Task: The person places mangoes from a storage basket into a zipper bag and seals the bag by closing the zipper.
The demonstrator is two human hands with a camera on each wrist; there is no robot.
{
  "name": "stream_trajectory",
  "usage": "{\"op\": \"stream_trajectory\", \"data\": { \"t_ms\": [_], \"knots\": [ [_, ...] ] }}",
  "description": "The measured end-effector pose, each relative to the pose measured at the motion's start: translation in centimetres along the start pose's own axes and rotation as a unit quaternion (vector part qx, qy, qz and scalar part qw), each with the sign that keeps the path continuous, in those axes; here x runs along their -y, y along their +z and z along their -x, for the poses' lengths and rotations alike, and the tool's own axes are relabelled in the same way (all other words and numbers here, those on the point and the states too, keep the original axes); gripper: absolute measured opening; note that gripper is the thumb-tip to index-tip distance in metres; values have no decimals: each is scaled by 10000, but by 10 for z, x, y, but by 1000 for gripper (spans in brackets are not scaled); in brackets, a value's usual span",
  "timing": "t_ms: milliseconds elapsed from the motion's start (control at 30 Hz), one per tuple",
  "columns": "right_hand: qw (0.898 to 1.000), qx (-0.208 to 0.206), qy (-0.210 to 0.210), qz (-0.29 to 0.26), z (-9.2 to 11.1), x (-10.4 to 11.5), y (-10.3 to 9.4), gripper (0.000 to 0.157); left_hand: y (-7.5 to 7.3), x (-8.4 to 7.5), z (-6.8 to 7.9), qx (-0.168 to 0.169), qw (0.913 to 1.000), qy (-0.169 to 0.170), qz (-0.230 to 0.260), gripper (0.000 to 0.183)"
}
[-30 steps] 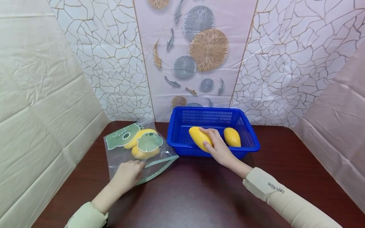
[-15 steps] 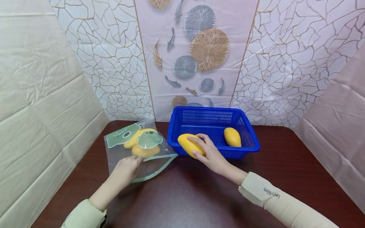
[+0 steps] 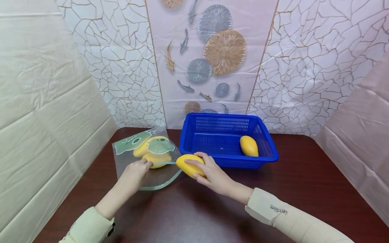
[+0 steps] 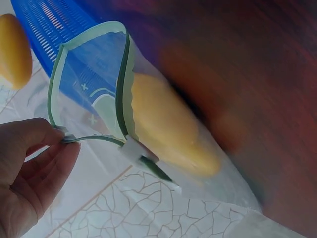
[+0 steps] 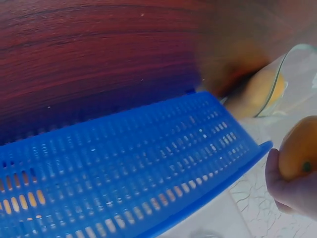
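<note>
My left hand (image 3: pixel 133 175) pinches the edge of a clear zip bag (image 3: pixel 129 146) printed with a green cartoon. In the left wrist view, thumb and fingertips hold the green-edged mouth of the bag, which gapes wide. Yellow mangoes (image 3: pixel 156 160) lie inside it, partly behind the print. Another mango (image 3: pixel 186 164) is in my right hand (image 3: pixel 217 179), gripped between thumb and fingers close to the right side of the bag's mouth. The right wrist view catches this mango (image 5: pixel 298 146) at its right edge, a small green spot on its end.
A blue plastic basket (image 3: pixel 209 157) with slotted sides stands behind my right hand, beside the bag. One mango (image 3: pixel 249 146) lies in its right end. Underneath is a dark reddish-brown table (image 3: pixel 194 216), with patterned cloth (image 3: pixel 121 67) hanging behind it.
My right hand has carried its mango left and toward me, from over the basket to the bag's mouth. My left hand has shifted slightly up, and the bag's mouth has spread wider.
</note>
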State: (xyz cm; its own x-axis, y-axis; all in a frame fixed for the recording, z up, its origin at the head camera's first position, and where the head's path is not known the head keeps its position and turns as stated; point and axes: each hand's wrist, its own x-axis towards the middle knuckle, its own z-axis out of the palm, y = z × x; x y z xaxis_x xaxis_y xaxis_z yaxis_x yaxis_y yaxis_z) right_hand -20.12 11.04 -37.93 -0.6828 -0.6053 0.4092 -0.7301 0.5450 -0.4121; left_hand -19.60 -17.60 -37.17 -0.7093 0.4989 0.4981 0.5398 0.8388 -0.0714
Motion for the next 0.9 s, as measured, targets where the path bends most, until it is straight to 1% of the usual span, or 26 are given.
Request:
{"op": "stream_trajectory", "data": {
  "t_ms": [100, 300, 500, 633, 767, 900],
  "knots": [
    [9996, 138, -199, 131, 0, 3, 5, 44, -2, 0, -2, -20, 10000, -10, -12, 20],
    [9957, 392, -598, 590, -4, 9, 18, 43, -6, 0, -5, -103, 9999, -6, -43, 20],
    [9923, 720, -545, 847, -11, 16, 33, 42, -6, -2, -9, -108, 9999, 36, -60, 20],
    [9869, 870, -631, 1202, -16, 22, 41, 41, -4, -3, -9, -97, 9998, 45, -138, 20],
    [9795, 902, -777, 1624, -19, 27, 48, 41, -3, -4, -8, -60, 9999, 26, -139, 18],
    [9735, 895, -769, 1960, -24, 31, 54, 42, -4, -3, -7, 18, 9999, -22, -117, 15]
  ]
}}
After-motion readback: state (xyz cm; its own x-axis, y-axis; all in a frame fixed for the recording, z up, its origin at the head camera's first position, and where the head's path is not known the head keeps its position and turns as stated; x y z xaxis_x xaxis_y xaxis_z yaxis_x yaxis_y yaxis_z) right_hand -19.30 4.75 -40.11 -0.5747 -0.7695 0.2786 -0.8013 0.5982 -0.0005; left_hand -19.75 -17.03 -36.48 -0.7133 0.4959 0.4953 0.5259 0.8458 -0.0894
